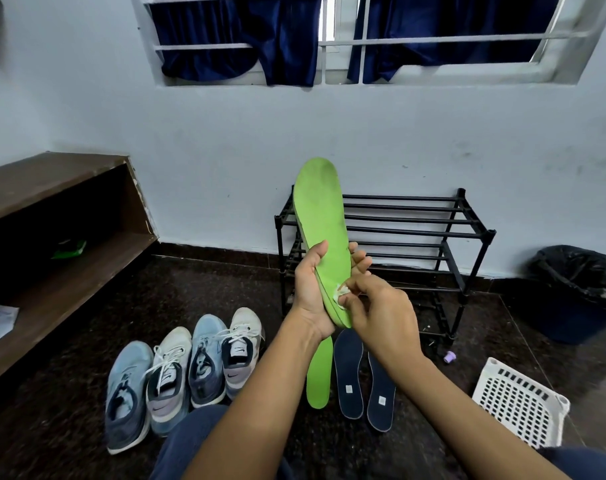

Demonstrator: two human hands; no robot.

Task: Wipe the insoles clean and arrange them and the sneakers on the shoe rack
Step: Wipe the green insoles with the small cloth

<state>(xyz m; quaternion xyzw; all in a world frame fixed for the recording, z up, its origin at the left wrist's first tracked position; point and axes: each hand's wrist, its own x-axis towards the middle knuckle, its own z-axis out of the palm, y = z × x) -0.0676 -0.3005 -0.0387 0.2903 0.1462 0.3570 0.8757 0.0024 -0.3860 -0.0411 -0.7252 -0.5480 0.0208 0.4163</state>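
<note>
Between the two hands, raised in front of the person's lap, stands the green insole [320, 216], heel down and toe pointing up. The left hand [310, 289] grips its lower half, thumb along the near edge and fingers wrapped behind. Just beside it, the right hand [377, 313] pinches a small white wad [341, 292] of wipe or tissue against the heel area. The insole looks light and thin, a bendy foam that would likely flop if held only at one end. A hold around the middle, with fingers backing the spot being rubbed, seems wisest. Grey smudges show toward the toe, well above both hands. Below the left wrist the second green insole [319, 375] lies on the floor, with two dark insoles [348, 368] below the right hand and four sneakers [187, 372] lined up to the left of the left forearm. Beyond the hands the black shoe rack [416, 220] stands against the pale wall. The dark speckled floor [69, 393] carries a white basket [519, 403] and a lined bin [578, 292] off to the right of the right hand, and a wooden shelf [69, 209] stands far to the left.
</note>
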